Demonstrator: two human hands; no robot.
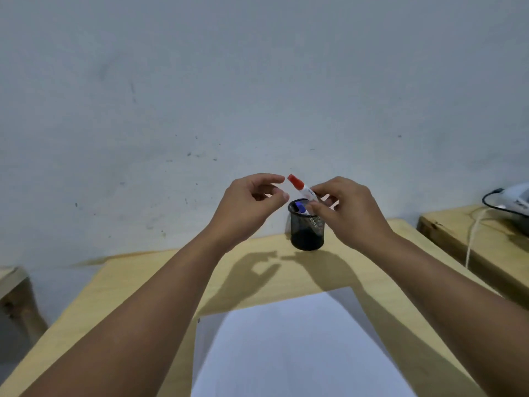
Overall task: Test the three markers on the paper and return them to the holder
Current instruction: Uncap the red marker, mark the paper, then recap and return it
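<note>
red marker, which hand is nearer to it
Right. The right hand grips the red marker by its barrel; the left hand sits open just left of its cap, not touching.

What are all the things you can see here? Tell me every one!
red-capped marker: one, white body, held tilted above the holder
blue-capped marker: one, inside the holder
mesh holder: one, black, far edge of the table
paper: one sheet, white, near side of the table, no marks visible
table: one, light wood
side bench: one, wooden, at right, with a cable on it
wall: grey, scuffed
left hand: empty, fingers curled
right hand: pinching the red-capped marker
</note>
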